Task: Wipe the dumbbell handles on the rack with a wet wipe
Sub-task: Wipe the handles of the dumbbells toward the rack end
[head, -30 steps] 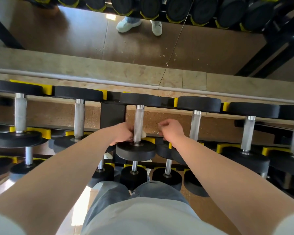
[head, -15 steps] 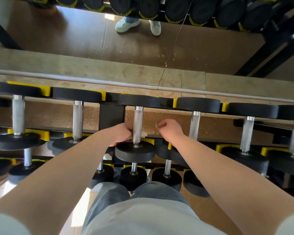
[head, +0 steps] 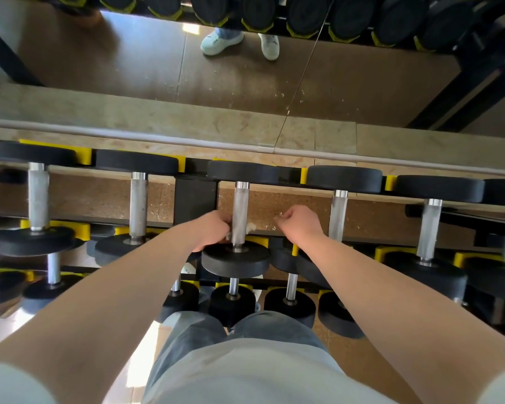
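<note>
The left hand (head: 213, 231) grips the lower part of a steel dumbbell handle (head: 240, 205), fingers curled round it. A white bit of the wet wipe (head: 251, 228) shows on the far side of the handle from this hand. The right hand (head: 302, 224) is a loose fist just right of the wipe, not touching the handle. The black rack post (head: 196, 199) stands just beyond the left hand.

Steel dumbbell handle (head: 240, 211) lies on the black-and-yellow rack (head: 195, 199) — white wet wipe (head: 250, 228) bunched at its near end.

Dumbbells (head: 138, 199) lie side by side along the rack (head: 196, 196), a lower row (head: 289, 298) beneath them; a mirror (head: 245, 77) stands behind.
</note>
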